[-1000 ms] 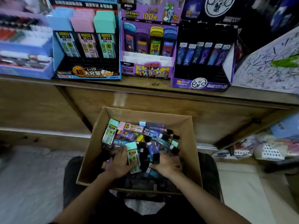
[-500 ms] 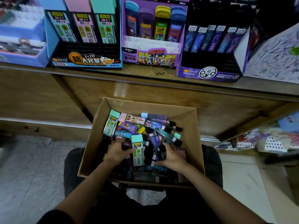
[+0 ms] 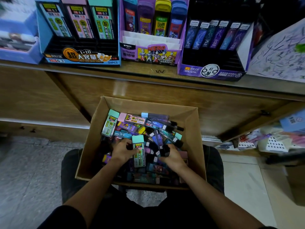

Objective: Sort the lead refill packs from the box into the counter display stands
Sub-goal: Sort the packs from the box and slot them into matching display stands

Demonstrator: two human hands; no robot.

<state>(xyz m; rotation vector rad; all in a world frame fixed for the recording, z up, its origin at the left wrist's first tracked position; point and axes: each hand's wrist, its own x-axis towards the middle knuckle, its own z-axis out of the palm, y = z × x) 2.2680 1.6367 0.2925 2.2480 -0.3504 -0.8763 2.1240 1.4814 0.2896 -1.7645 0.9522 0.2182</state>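
both hands are working inside the open brown cardboard box (image 3: pixel 193 129), which is resting on the person's lap in front of the wooden counter (image 3: pixel 140 71). the left hand (image 3: pixel 122 152) is curling its fingers against the left edge of a mint-capped clear plastic lead refill pack (image 3: pixel 139 154) with a green label, gripping it so that it is standing cap-up on the heap, between the two hands. the right hand (image 3: pixel 173 156) is closing its fingers round the black ends of a few slim dark blue lead refill packs (image 3: pixel 160 142); how many it is holding cannot be told. compared with half a second ago, both grips are reading the same and the mint-capped pack is sitting in the same spot; against one second ago it is now more upright, where it was lying tilted at the left fingertips. the view is dipping, so the stands are sitting higher in frame and their tops are being cut off. the rest of the loose packs are lying jumbled in the box, among them a second mint-capped pack (image 3: pixel 109 124) at the far left corner and a pink-capped pack (image 3: pixel 133 119) just beside it. on the counter, well apart from the hands, three stands are standing side by side: a blue card display stand (image 3: pixel 79 57) with blue, pink and mint packs, a purple hero-print display stand (image 3: pixel 148 53) with coloured cases, and a dark purple display stand (image 3: pixel 211 71) with a row of zodiac-marked packs. a scribbled white paper sheet (image 3: pixel 280 52) is lying to the right of them.
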